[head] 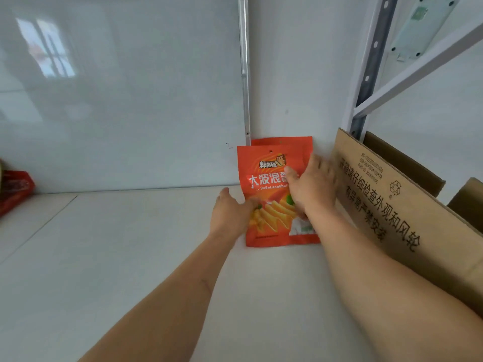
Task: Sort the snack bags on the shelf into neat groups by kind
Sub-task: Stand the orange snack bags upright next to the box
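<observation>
Against the back wall of the shelf (pixel 162 257), near its right end, an orange snack bag (pixel 271 205) is standing upright and leaning on the white wall (pixel 130 100). A second orange bag (pixel 285 141) is showing just behind it, only its top edge peeking above the first. Both hands are reaching in from the front edge of the shelf. The left hand (pixel 230 212) is touching the lower left side of the front bag, its fingers lying fairly straight against the bag's edge; its fingertips are partly hidden, so how firmly they are pressing is unclear. The right hand (pixel 311 184) is lying over the bag's right side, thumb across the front and fingers reaching toward the right edge, apparently pinching the bag, though the fingers behind are out of sight. Just beside the right hand, a brown cardboard box (pixel 407 212) with black printed characters is sitting at the shelf's right end, its flap tilted toward the bags. A grey perforated shelf upright (pixel 371 66) is rising behind the box. Far off at the left edge of the shelf, a red snack bag (pixel 13 192) is lying, only partly in view.
</observation>
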Tool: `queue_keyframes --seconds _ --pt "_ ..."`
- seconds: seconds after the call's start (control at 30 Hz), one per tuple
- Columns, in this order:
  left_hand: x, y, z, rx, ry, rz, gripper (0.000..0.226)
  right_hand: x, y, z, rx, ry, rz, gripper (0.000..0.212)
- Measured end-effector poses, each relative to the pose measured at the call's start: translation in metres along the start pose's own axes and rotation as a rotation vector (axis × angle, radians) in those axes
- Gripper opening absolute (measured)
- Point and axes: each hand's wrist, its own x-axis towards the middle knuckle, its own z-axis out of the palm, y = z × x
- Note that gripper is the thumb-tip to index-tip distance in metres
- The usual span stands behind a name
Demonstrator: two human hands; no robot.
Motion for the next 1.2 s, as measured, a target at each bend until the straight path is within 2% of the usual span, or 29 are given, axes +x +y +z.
queue_keyframes --seconds 0.1,0.2,0.33,0.63,0.97,1.2 --pt "-0.005 -0.019 -0.028 0.258 0.079 0.103 0.06 -0.025 -0.027 0.002 -0.123 0.125 -0.347 0.045" --pt "-0.01 -0.045 -0.068 0.518 0.16 0.2 0.045 -0.053 -0.061 0.016 -0.158 0.088 -0.604 0.025" --pt "-0.018 -0.087 -0.135 0.755 0.229 0.262 0.041 -0.096 -0.114 0.036 -0.181 -0.085 -0.748 0.027" --pt "-0.05 -0.18 -0.307 0.92 0.36 0.252 0.036 -0.21 -0.261 0.083 -0.169 -0.24 -0.829 0.035" --pt "-0.075 -0.244 -0.458 0.823 0.463 0.164 0.035 -0.301 -0.407 0.109 -0.069 -0.307 -0.779 0.035" --pt "-0.062 -0.281 -0.541 0.729 0.537 0.055 0.037 -0.329 -0.511 0.134 0.163 -0.355 -0.764 0.025"
